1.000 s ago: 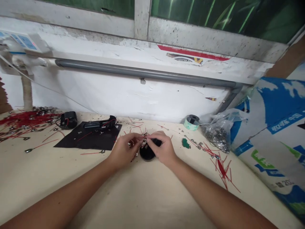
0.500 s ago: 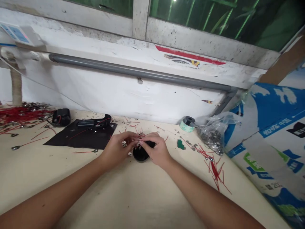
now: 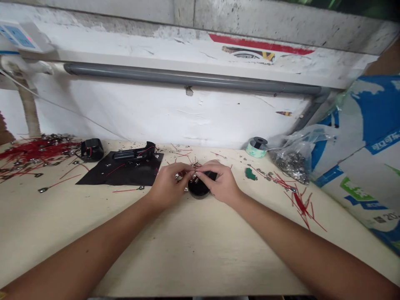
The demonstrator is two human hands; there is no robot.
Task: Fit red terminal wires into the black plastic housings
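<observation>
Over the black container point(image 3: 199, 195), left hand point(image 3: 168, 183) and right hand point(image 3: 222, 182) pinch a tiny part point(image 3: 195, 172); "20" marks a blue-white package point(image 3: 367, 166).

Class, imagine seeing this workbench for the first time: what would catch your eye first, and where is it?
Probably the left hand and right hand, fingertips close together at the black round container in mid-bench, seemingly pinching something too small to make out. Next, the tangle of red wires at far left, and the big blue-and-white printed packaging along the right edge.
</observation>
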